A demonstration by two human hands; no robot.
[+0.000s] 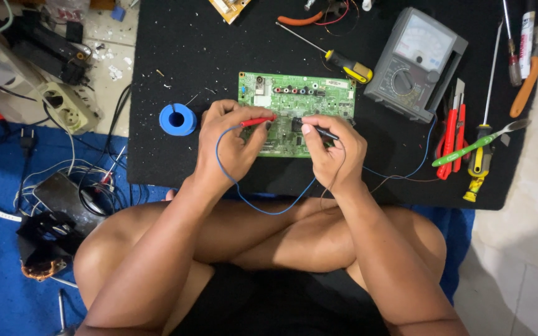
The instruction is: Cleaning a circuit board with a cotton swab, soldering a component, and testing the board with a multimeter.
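Observation:
A green circuit board [319,93] lies on a black mat [175,56] in front of me. My left hand [226,144] grips a red test probe [258,121], its tip pointing right onto the board. My right hand [336,152] grips a black test probe [319,130], its tip pointing left onto the board close to the red one. A blue lead [244,193] loops down from the red probe over my crossed legs. The leads run toward a grey analog meter [415,59] at the upper right.
A blue solder spool [177,119] sits left of the board. A yellow-handled screwdriver [344,62] lies above it. Red tools [454,127], screwdrivers [482,149] and a brush [537,59] lie at the right. A power strip [66,106] and cables [63,174] clutter the left floor.

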